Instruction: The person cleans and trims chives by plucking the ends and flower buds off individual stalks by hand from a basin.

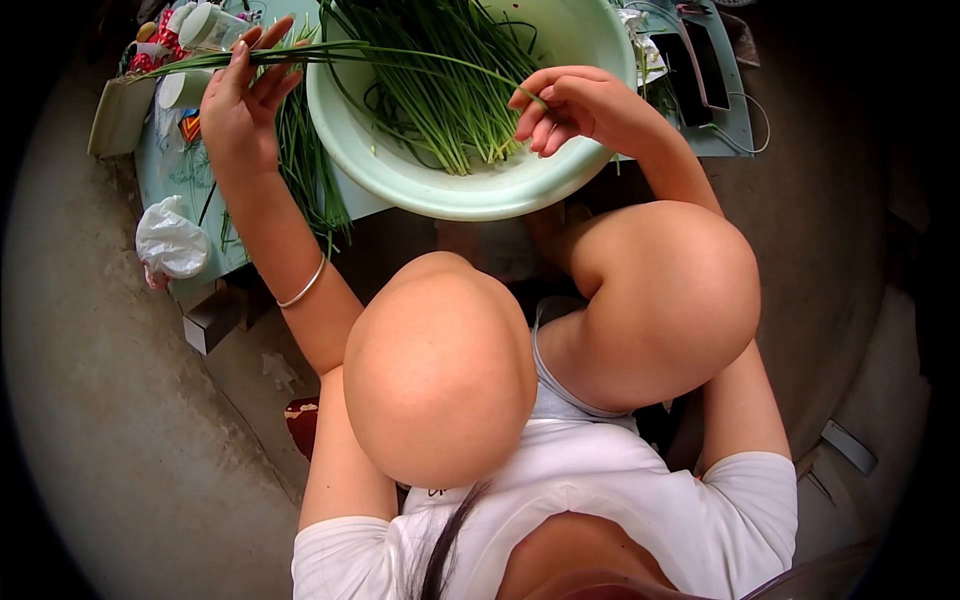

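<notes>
Green, slender leaf blades [410, 53] stretch between the two hands: the left grip [240, 118] holds them between thumb and fingers, its other fingers loosely spread, and their ends jut out past its left side, while the right grip [583, 105] is pinched on the tip at the other end. Between the two grips sits a pale green basin [430, 203], its near rim closer to the body than either of them, and the right grip hangs over its right side. Inside, to the left of the right grip, lies a thick heap of long greens [440, 90]. Just right of the left grip, more loose greens [308, 165] trail across the tabletop [738, 138] toward the body. A white cup [183, 90] lies just left of the left grip; nearer the body on that side is a crumpled white plastic bag [174, 238]. Beyond the right grip, farther right, rest a dark flat device [703, 62] and a white cable [767, 125]. A silver bangle [303, 285] rings the left forearm, below its grip
</notes>
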### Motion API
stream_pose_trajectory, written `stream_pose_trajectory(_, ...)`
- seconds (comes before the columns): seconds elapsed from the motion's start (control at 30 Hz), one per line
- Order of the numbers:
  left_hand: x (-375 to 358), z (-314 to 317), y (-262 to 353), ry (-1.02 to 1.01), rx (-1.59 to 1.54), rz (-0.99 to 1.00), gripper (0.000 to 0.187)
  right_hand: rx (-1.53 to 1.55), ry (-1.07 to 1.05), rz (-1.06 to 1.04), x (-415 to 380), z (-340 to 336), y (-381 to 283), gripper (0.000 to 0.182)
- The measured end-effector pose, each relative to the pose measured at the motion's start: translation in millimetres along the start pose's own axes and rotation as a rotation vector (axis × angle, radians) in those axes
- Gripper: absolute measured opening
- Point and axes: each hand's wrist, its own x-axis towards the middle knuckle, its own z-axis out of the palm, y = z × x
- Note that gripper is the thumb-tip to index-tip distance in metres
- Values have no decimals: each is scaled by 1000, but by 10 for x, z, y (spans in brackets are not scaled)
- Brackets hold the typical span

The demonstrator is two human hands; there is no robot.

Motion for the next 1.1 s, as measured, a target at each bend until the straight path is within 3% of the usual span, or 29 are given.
stream_pose_trajectory(0.5,-8,-221,39,64,17,-7,26,-45,-100,58,-144,-139,-42,31)
stream_pose_trajectory(0.73,-46,-381,320,205,16,79,33,-114,1,-80,-183,-325,-73,28)
stream_pose_trajectory(0.8,-67,-540,586,162,72,102,34,-77,171,-320,-305,-360,-158,30)
stream_pose_trajectory(0.93,-85,-751,925,206,264,250,30,-197,494,-504,-583,-607,-332,33)
stream_pose_trajectory(0.97,-14,-877,962,194,390,242,29,-193,490,-507,-627,-720,-310,33)
stream_pose_trajectory(1.03,171,-1130,903,143,571,220,27,-356,790,-341,-627,-974,-216,34)
stream_pose_trajectory(1.07,213,-1126,834,192,706,129,28,-355,790,-344,-603,-1045,-151,34)
stream_pose_trajectory(1.1,258,-1095,714,183,816,60,31,-819,919,-440,-571,-1088,-77,33)
